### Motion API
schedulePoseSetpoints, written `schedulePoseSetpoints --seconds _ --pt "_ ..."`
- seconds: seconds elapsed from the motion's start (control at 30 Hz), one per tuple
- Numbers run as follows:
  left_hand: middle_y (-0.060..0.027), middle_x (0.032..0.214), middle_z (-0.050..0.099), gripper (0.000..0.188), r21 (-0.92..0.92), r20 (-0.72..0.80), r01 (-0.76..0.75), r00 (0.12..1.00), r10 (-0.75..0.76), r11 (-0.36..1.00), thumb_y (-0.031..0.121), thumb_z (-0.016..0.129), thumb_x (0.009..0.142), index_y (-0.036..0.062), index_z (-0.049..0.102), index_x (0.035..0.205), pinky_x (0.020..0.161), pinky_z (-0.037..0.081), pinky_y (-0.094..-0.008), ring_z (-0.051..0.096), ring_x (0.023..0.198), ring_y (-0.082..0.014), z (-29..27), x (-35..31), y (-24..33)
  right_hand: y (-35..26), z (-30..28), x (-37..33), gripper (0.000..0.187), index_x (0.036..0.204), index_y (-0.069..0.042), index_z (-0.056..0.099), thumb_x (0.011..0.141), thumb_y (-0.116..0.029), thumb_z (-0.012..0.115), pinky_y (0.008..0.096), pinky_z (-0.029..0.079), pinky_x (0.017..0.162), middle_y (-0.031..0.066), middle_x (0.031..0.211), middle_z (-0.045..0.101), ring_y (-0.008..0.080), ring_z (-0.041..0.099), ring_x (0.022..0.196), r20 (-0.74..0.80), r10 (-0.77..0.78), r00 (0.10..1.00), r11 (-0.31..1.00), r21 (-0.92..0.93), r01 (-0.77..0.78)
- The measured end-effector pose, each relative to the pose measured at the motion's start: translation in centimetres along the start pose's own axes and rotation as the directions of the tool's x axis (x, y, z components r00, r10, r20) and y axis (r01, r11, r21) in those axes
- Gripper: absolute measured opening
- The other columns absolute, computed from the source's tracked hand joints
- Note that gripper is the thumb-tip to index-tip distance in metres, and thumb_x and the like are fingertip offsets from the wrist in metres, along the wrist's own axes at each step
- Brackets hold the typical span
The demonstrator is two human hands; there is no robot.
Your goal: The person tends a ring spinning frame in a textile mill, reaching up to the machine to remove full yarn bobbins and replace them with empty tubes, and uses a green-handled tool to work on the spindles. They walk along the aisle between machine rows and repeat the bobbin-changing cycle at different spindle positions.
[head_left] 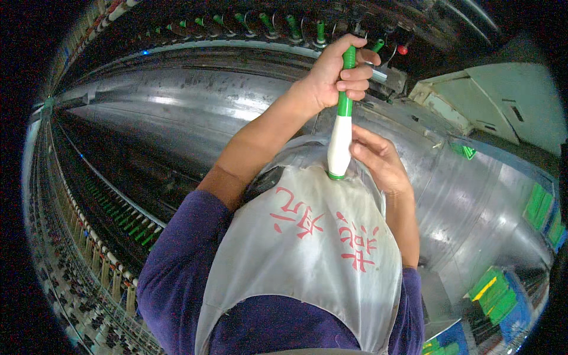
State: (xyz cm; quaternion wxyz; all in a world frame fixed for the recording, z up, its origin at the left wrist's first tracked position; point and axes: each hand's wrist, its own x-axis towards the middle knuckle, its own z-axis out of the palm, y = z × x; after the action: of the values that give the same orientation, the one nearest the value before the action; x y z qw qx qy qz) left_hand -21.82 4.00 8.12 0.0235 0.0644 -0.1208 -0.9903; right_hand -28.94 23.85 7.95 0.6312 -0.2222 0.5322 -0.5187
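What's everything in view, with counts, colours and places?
Yarn bobbin: one, white yarn on green tube, upper middle
Tubes: many, green, rows along top and left
Knob: one, red, top, right of centre
Casing: one, pale green-grey, upper right
Containers: at least two, blue, with green things, lower right
Machinery: too crowded to count, dark and pale, left
Floor: one, shiny grey, spanning the middle
Apron: one, pale grey with red writing, lower middle
Sleeves: two, purple, beside apron
Left hand: one, bare, wrapped round the bobbin's green end
Right hand: one, bare, beside the yarn
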Motion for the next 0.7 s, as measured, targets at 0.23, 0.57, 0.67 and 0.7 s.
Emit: schedulePoseSetpoints --seconds 0.23,0.57,0.67,0.7 --pt "0.0084 0.045 0.031 0.037 0.314 -0.495 -0.112 0.828 0.263 0.943 0.045 0.054 0.082 0.0084 0.055 0.082 0.044 0.028 -0.0222 0.026 0.037 -0.0047 2.1 -0.1 -0.6 0.0 2.1 1.4 0.015 0.096 -0.001 0.060 0.083 -0.007 0.056 0.0243 0.045 0.072 0.0029 0.089 0.060 0.0103 0.054 0.081 -0.274 -0.090 0.957 0.974 -0.226 0.027" --pt "0.0057 0.039 0.031 0.029 -0.106 0.369 -0.013 0.928 0.051 0.994 0.035 0.041 0.085 0.0078 0.049 0.076 0.034 0.030 -0.0243 0.029 0.030 -0.0071 0.2 -1.6 2.1 -1.6 1.3 3.5 0.034 0.113 0.001 0.050 0.087 -0.020 0.052 0.0324 0.047 0.077 0.0107 0.102 0.059 0.0185 0.058 0.086 0.012 0.097 0.995 0.856 0.509 -0.090" --pt "0.0045 0.039 0.033 0.029 -0.092 0.514 0.024 0.857 0.027 0.995 0.034 0.038 0.084 0.0072 0.047 0.076 0.034 0.033 -0.0249 0.032 0.029 -0.0079 0.0 -1.3 2.4 -1.3 3.0 3.8 0.046 0.116 0.004 0.048 0.084 -0.028 0.056 0.0350 0.047 0.080 0.0128 0.108 0.057 0.0210 0.057 0.090 0.203 0.044 0.978 0.868 0.477 -0.138" --pt "0.0045 0.038 0.033 0.029 -0.038 0.544 0.032 0.839 -0.006 0.999 0.034 0.038 0.084 0.0072 0.047 0.076 0.034 0.033 -0.0248 0.032 0.029 -0.0078 0.1 -1.3 2.4 -1.2 3.5 3.9 0.050 0.116 0.004 0.047 0.082 -0.031 0.058 0.0360 0.047 0.080 0.0132 0.109 0.056 0.0218 0.057 0.092 0.274 0.022 0.962 0.883 0.446 -0.147"
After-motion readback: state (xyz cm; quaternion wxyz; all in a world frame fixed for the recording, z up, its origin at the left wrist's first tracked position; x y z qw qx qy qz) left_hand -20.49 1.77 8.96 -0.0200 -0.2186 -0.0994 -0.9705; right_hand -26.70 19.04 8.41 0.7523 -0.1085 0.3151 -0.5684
